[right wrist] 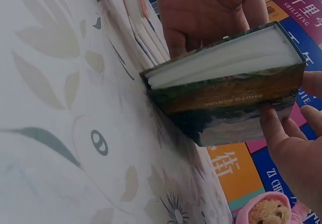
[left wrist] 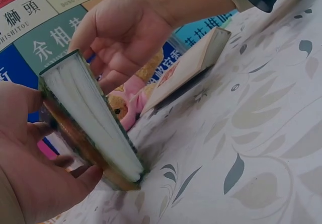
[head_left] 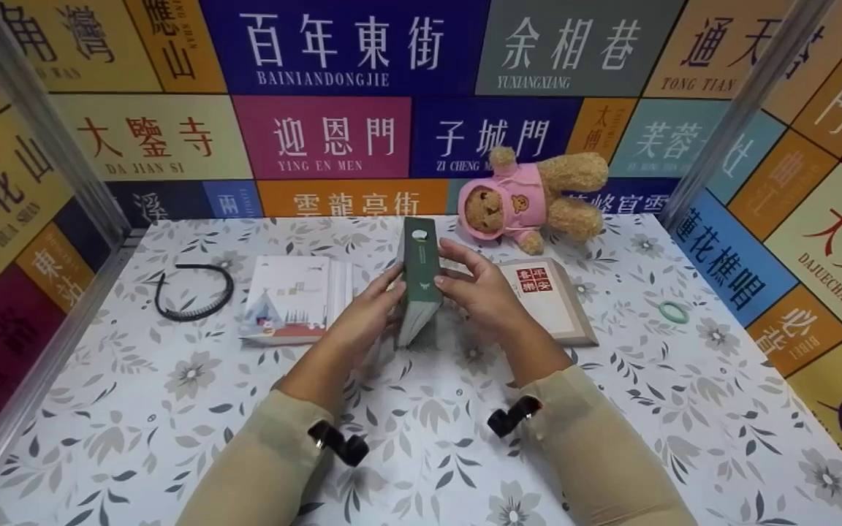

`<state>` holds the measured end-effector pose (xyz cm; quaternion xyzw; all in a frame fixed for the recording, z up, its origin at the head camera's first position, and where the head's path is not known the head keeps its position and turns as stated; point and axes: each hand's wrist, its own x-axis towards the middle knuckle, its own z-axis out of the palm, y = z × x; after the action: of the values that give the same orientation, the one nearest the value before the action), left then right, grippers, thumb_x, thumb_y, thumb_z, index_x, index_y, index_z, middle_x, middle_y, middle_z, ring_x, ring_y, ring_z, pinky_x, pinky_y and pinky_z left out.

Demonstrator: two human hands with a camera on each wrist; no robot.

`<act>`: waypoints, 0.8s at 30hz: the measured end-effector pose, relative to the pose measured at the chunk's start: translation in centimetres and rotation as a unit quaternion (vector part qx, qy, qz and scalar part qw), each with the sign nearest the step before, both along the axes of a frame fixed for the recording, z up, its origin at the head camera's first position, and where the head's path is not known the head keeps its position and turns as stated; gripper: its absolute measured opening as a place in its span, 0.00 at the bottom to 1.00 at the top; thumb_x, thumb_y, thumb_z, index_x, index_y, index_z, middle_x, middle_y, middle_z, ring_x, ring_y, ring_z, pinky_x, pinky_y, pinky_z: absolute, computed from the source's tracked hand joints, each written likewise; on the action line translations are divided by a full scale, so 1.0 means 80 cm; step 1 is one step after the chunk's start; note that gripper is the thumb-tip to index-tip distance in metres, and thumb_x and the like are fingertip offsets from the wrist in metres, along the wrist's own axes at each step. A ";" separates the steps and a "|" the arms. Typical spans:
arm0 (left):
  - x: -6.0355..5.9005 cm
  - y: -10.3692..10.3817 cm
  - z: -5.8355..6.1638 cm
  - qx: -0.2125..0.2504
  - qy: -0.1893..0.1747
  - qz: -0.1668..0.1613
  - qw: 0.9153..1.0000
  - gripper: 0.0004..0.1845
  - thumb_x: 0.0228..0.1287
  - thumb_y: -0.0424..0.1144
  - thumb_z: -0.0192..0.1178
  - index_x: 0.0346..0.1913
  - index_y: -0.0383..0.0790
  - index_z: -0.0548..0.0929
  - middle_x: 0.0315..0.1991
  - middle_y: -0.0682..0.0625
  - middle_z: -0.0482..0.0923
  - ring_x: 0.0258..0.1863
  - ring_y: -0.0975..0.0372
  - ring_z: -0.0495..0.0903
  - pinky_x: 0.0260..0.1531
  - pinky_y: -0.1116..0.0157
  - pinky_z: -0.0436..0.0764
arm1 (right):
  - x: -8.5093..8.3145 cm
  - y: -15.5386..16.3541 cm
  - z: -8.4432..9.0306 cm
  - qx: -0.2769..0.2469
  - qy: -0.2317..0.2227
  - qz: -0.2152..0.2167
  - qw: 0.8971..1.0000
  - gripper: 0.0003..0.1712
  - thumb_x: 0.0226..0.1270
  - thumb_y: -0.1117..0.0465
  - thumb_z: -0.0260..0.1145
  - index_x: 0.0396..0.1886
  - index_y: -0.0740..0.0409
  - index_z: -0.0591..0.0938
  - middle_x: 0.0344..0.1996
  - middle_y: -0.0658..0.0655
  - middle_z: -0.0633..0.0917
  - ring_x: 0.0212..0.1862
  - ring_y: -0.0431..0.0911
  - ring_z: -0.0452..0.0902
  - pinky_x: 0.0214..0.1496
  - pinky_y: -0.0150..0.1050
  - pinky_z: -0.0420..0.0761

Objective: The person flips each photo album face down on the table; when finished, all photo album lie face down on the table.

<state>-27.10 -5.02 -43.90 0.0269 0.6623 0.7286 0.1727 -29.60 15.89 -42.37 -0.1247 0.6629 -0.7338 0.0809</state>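
One green book (head_left: 421,270) between two hands (head_left: 428,299), three books total

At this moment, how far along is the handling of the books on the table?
Done: nothing plainly finished. The white book and the beige book lie flat on the floral table. In hand: the green book stands on its lower edge, spine up, tilted, with the left hand and right hand on its covers. Left: the green book is not yet laid down or set beside the others.
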 end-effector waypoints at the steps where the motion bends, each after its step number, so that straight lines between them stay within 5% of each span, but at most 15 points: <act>1: -0.001 -0.001 -0.001 0.001 -0.006 0.000 1.000 0.27 0.77 0.50 0.46 0.76 0.61 0.60 0.76 0.49 0.59 0.74 0.50 0.63 0.74 0.49 0.63 | -0.002 0.002 0.000 0.004 -0.001 -0.004 1.000 0.35 0.66 0.69 0.67 0.72 0.48 0.70 0.69 0.53 0.71 0.68 0.52 0.72 0.59 0.35 0.82; 6: -0.006 -0.006 -0.008 -0.001 -0.040 0.031 0.999 0.28 0.75 0.50 0.49 0.75 0.53 0.63 0.72 0.45 0.64 0.71 0.50 0.67 0.73 0.53 0.64 | -0.011 0.016 0.002 0.031 -0.040 -0.049 0.998 0.34 0.65 0.69 0.65 0.69 0.44 0.72 0.67 0.53 0.73 0.66 0.49 0.73 0.61 0.37 0.80; 12: -0.013 -0.011 -0.018 -0.003 -0.056 0.062 0.997 0.32 0.74 0.50 0.52 0.76 0.46 0.60 0.76 0.45 0.59 0.76 0.53 0.57 0.78 0.57 0.55 | -0.024 0.030 0.000 0.072 -0.117 -0.104 0.985 0.27 0.72 0.56 0.61 0.70 0.45 0.71 0.63 0.57 0.77 0.62 0.48 0.76 0.67 0.44 0.75; 24: -0.017 -0.018 -0.018 0.023 -0.080 0.082 0.993 0.31 0.75 0.50 0.49 0.77 0.47 0.58 0.78 0.44 0.55 0.78 0.54 0.54 0.78 0.57 0.55 | -0.027 0.037 -0.001 0.133 -0.198 -0.094 0.967 0.34 0.74 0.44 0.56 0.75 0.49 0.64 0.63 0.69 0.75 0.63 0.58 0.76 0.66 0.49 0.78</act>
<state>-28.46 -6.46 -45.36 -0.0819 0.6291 0.7555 0.1638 -31.79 18.83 -42.49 0.0972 0.7344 -0.6530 0.1571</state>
